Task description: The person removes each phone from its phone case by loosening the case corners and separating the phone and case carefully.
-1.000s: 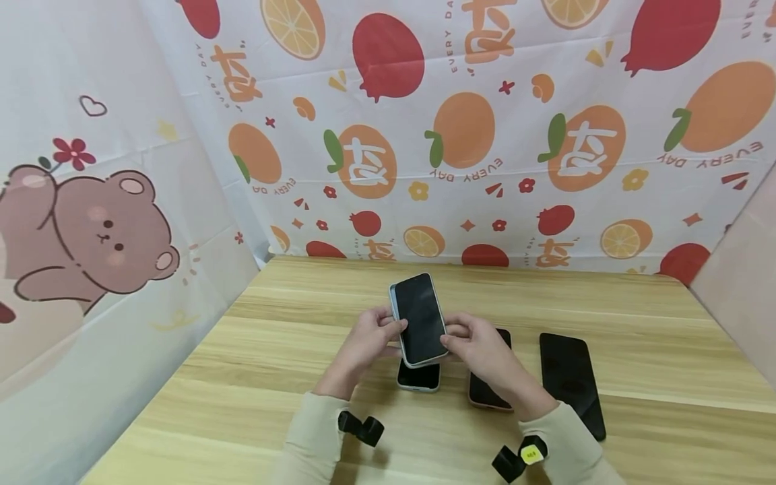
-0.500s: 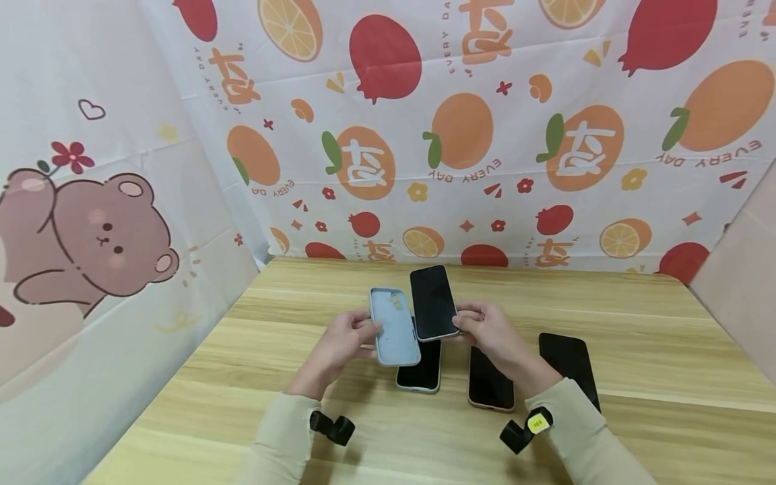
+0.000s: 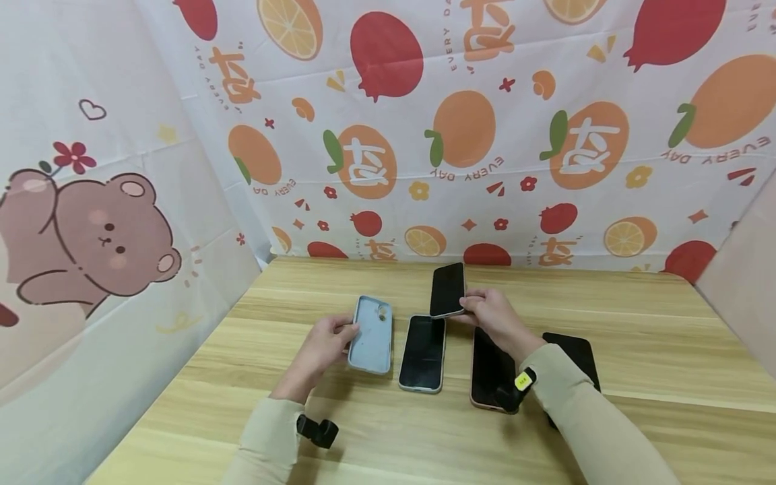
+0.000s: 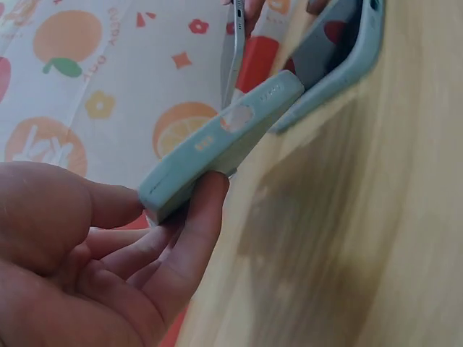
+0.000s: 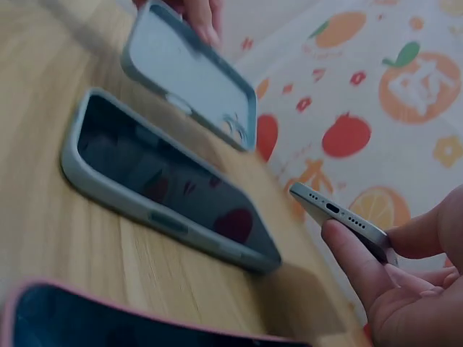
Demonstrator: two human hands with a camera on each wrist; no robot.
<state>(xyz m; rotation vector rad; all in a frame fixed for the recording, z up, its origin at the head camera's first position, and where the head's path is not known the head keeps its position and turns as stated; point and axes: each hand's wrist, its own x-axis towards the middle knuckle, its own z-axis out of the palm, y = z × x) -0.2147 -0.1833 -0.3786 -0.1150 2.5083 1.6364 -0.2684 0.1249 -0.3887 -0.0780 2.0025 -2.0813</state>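
My left hand [image 3: 323,345] pinches a light blue phone case [image 3: 371,335] by its left edge, its hollow inside facing up. In the left wrist view the case [image 4: 217,141] is held tilted above the wood, thumb on one side and fingers beneath. Farther back, my right hand [image 3: 494,316] grips a bare phone [image 3: 448,289] by its lower right corner, black screen toward me. The right wrist view shows this phone's end [image 5: 340,211] with its charging port, raised off the table. Between the hands lies another phone in a pale blue case [image 3: 422,353], screen up.
A phone in a pink case [image 3: 490,370] lies under my right wrist. Farther right, a larger black phone [image 3: 572,353] is partly covered by my sleeve. Fruit-print cloth [image 3: 463,128] hangs along the back edge of the wooden table [image 3: 358,431].
The blue case and the phone, together a second ago, have come apart. My left hand has carried the case left; my right hand has moved the phone right and back.
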